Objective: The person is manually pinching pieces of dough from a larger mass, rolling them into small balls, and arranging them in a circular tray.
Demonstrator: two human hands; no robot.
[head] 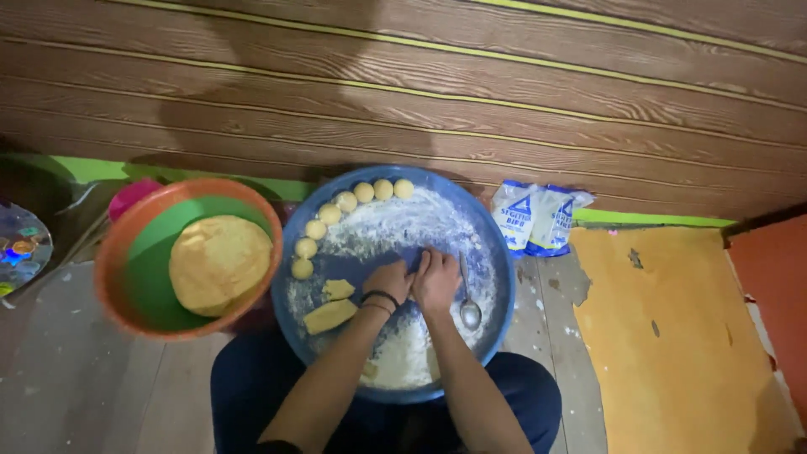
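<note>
A wide blue basin (496, 252) dusted with white flour rests on my lap. My left hand (388, 279) and my right hand (436, 280) are pressed together over its middle, fingers closed; what lies between them is hidden. A black band circles my left wrist. Several small round dough balls (346, 202) line the basin's far-left rim in an arc. Two flat yellow dough pieces (329, 315) lie just left of my left forearm. A metal spoon (469, 311) rests in the flour to the right of my right hand.
An orange-rimmed green bowl (126, 252) at the left holds a large round of yellow dough (218, 262). A white-and-blue flour bag (538, 217) stands against the brown wooden wall. An orange mat (672, 336) covers the floor at the right. A shiny disc (18, 248) is at far left.
</note>
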